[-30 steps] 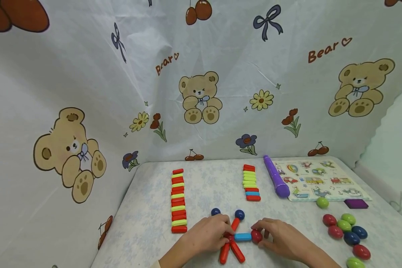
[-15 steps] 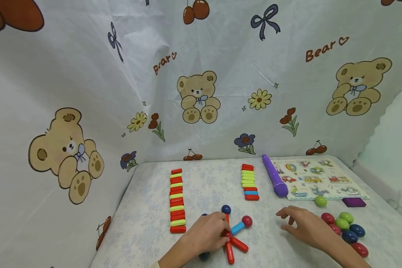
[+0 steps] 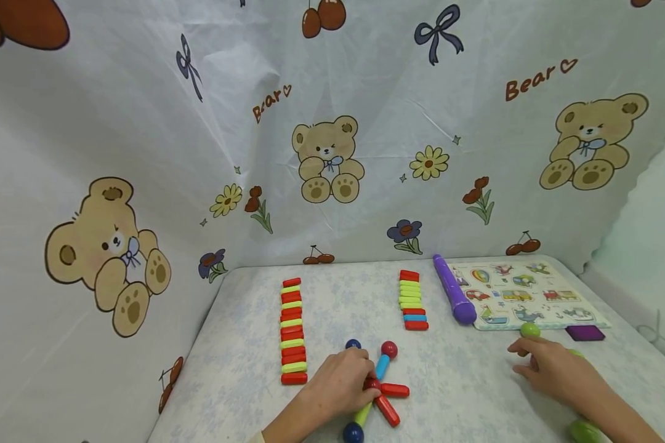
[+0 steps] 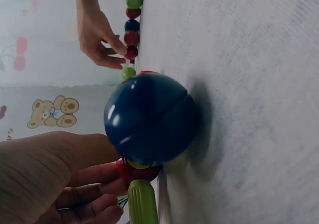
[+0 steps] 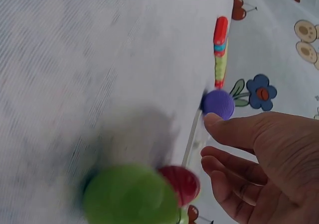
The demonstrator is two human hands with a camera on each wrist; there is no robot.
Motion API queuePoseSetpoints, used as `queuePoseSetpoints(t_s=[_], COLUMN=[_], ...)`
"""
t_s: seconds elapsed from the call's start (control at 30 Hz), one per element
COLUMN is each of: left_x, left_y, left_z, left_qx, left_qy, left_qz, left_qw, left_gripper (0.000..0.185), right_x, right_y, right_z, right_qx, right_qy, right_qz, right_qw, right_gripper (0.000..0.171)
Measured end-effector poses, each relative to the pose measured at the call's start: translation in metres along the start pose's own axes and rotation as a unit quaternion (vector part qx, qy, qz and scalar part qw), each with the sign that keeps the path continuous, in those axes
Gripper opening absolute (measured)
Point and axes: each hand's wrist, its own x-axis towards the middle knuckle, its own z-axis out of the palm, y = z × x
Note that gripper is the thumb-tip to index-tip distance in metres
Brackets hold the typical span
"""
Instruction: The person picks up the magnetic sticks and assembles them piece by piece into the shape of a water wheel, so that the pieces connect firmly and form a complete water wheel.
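In the head view my left hand (image 3: 340,381) pinches the red centre ball (image 3: 372,385) of a stick-and-ball star. From that hub spread two bare red sticks (image 3: 394,390), a light-blue stick (image 3: 383,367) tipped with a red ball (image 3: 389,350), and a lime stick (image 3: 362,415) ending in a dark blue ball (image 3: 353,432). Another dark blue ball (image 3: 353,343) shows behind the hand, its stick hidden. My right hand (image 3: 565,372) hovers over the loose balls at the right, covering most of them. Its thumb and fingers (image 5: 234,171) are apart, with nothing between them.
Lime balls (image 3: 530,330) and a red ball (image 5: 180,184) lie near the right hand. Farther back are a purple microphone-shaped toy (image 3: 454,292), a picture board (image 3: 526,295) and a purple block (image 3: 585,333). Two columns of coloured sticks (image 3: 294,332) stand left and centre.
My right hand has let go of the star's red end ball and moved right to the loose balls. The star has turned counterclockwise under my left hand, which keeps its hold.
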Motion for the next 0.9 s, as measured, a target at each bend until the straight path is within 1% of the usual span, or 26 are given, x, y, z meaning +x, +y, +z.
queuePoseSetpoints(t_s=[0.07, 0.13, 0.2, 0.37, 0.5, 0.6, 0.77, 0.9], left_x=[0.0, 0.0, -0.001, -0.001, -0.001, 0.0, -0.001, 0.0], left_y=[0.0, 0.0, 0.0, -0.001, -0.001, -0.001, 0.0, 0.001], left_z=[0.0, 0.0, -0.001, 0.0, 0.0, 0.0, 0.005, 0.008], left_qx=[0.001, 0.007, 0.011, 0.016, 0.018, 0.017, 0.015, 0.017], left_qy=[0.006, 0.012, 0.017, 0.019, 0.018, 0.018, 0.013, 0.013], left_qz=[0.001, 0.002, 0.003, 0.004, 0.011, 0.023, 0.036, 0.036], left_qw=[1.0, 0.9999, 0.9998, 0.9997, 0.9996, 0.9994, 0.9992, 0.9991], left_gripper=[0.019, 0.02, 0.021, 0.023, 0.029, 0.03, 0.023, 0.022], right_x=[-0.003, -0.004, -0.006, -0.011, -0.014, -0.014, -0.013, -0.014], right_y=[0.007, 0.013, 0.018, 0.027, 0.031, 0.033, 0.035, 0.033], right_z=[-0.001, -0.001, -0.002, -0.001, 0.0, 0.001, 0.002, 0.003], right_qx=[-0.007, -0.008, -0.01, -0.022, -0.027, -0.018, 0.009, 0.024], right_qy=[-0.005, -0.015, -0.014, 0.005, -0.014, -0.035, -0.06, -0.055], right_qz=[0.02, 0.029, 0.032, 0.021, 0.034, 0.043, 0.055, 0.046], right_qw=[1.0, 0.999, 0.999, 1.0, 0.999, 0.998, 0.997, 0.997], right_gripper=[0.027, 0.027, 0.025, 0.02, 0.021, 0.024, 0.03, 0.034])
